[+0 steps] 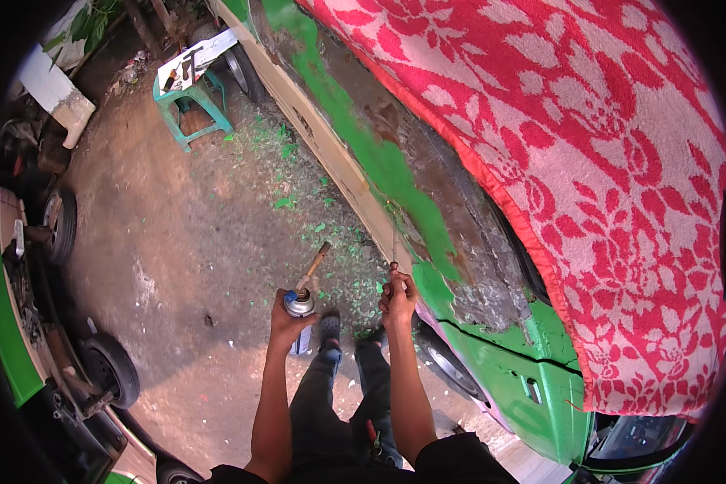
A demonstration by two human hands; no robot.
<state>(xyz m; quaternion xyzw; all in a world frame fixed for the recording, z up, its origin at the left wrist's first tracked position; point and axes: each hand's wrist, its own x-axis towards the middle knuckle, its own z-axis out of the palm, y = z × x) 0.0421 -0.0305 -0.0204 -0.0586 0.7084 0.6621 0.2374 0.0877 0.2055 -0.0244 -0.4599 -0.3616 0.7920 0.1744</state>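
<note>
My left hand (283, 324) is closed round a metal can (300, 305) with a silver rim. A wooden-handled brush (315, 264) slants up out of the can's top. My right hand (398, 302) grips the reddish-brown handle of a thin-shafted tool (394, 265), which looks like a screwdriver. Its shaft points away from me, close to the beige lower edge of the green car body (427, 218). Whether the tip touches the panel, I cannot tell. Paint is stripped from much of that panel, leaving bare grey-brown metal (387, 121).
A red-and-white floral cloth (557, 161) covers the car's upper part at right. Green paint flakes (286, 202) litter the ground. Farther off, a teal stool (187, 109) carries several tools. Another green vehicle (8, 298) and wheels (109, 369) stand at left.
</note>
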